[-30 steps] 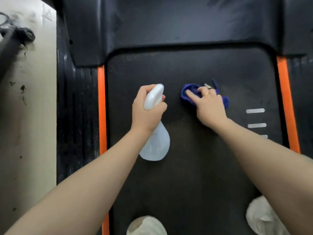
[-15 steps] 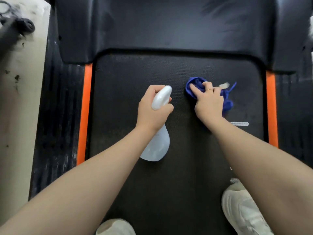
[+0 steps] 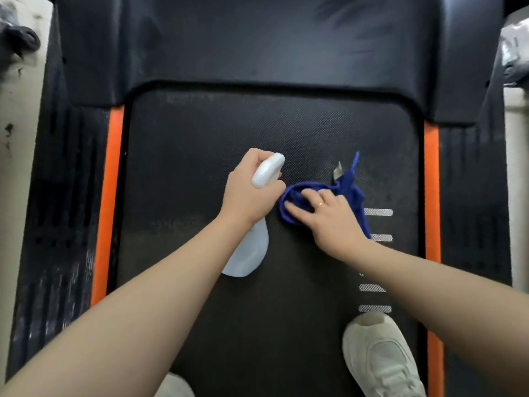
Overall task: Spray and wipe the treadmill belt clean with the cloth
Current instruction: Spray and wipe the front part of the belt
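change since earlier: right hand (image 3: 332, 216) and blue cloth (image 3: 297, 202) have slid left toward the spray bottle (image 3: 252, 242); cloth edge now just beside the left hand (image 3: 249, 196), where a gap showed before. Right shoe (image 3: 380, 356) further into view at bottom.
key relation: belt (image 3: 200, 156) runs lengthwise away from the person, long axis top to bottom of view; both hands sit mid-belt, side by side. Unwiped stretch lies ahead toward the motor cover (image 3: 272, 47) and to the left, under and past the bottle.
nearer hand: right hand is on the cloth, so it is the working one; the left hand blocks a further leftward stroke.
cloth: bunched, flat on belt, under right palm and fingers; loose tail and a pale tag stick out on the far side.
right hand state: fingers spread and pressing down on the cloth, ring visible; pressing, not pinching.
left hand state: curled round the bottle neck, white head up and pointing away, body hanging toward the person; finger on trigger, cannot tell.
bottle: held above belt, just left of cloth.
judgement: wiping step underway; next stroke likely needs the bottle lifted aside or the cloth reversed to the right, toward the white belt marks (image 3: 378, 212).
risk: cloth snagging on the left hand.
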Demonstrator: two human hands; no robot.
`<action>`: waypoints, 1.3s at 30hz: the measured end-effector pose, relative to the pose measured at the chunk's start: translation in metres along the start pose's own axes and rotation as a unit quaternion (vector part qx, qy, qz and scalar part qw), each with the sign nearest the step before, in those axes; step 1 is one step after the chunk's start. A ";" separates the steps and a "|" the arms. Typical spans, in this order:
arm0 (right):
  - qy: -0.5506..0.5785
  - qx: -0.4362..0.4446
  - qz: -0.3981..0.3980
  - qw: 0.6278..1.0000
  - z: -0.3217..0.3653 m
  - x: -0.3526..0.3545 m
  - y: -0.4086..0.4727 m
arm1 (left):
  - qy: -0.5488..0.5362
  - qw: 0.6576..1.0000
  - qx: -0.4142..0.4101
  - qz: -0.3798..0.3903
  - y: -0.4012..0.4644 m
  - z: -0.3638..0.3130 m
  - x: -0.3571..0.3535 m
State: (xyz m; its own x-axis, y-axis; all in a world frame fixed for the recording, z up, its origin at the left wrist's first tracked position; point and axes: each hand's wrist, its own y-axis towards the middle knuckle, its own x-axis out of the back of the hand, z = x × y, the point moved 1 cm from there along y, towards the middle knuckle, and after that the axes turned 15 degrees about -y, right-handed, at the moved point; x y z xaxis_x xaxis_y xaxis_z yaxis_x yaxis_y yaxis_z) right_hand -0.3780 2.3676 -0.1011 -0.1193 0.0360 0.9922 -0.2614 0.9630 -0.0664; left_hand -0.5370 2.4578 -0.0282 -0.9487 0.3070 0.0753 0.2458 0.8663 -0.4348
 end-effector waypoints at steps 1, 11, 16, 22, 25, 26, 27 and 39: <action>-0.005 0.077 0.004 0.997 -0.006 0.000 -0.005 | -0.024 1.000 -0.002 -0.006 -0.002 -0.002 -0.002; 0.022 -0.093 0.003 0.995 -0.032 -0.006 -0.048 | -0.005 0.999 0.001 0.034 -0.012 -0.011 -0.034; 0.023 -0.063 -0.021 0.998 -0.059 -0.009 -0.013 | 0.017 1.000 0.005 0.006 -0.008 -0.008 -0.046; 0.021 -0.091 -0.044 0.995 -0.032 -0.013 -0.003 | 0.004 0.999 0.002 -0.041 0.000 -0.005 -0.044; 0.031 0.096 -0.037 0.994 -0.027 -0.014 -0.024 | 0.004 1.000 0.009 -0.022 -0.005 -0.007 -0.042; 0.030 0.097 -0.042 0.994 -0.036 -0.012 -0.014 | -0.002 1.000 0.014 -0.020 -0.006 -0.005 -0.041; 0.031 0.042 -0.040 0.998 -0.048 -0.009 -0.001 | -0.010 1.000 0.015 -0.018 -0.006 -0.005 -0.040; 0.073 -0.021 0.005 0.997 -0.053 -0.004 0.000 | 0.014 0.999 0.007 -0.036 -0.020 0.001 -0.049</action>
State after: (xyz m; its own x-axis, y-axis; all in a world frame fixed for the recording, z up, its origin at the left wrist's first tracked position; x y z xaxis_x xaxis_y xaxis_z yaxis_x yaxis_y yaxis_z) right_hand -0.3266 2.3814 -0.0990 0.0196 0.0818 0.9965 -0.2203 0.9725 -0.0755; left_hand -0.4958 2.4255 -0.0242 -0.9577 0.2559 0.1319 0.1748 0.8809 -0.4398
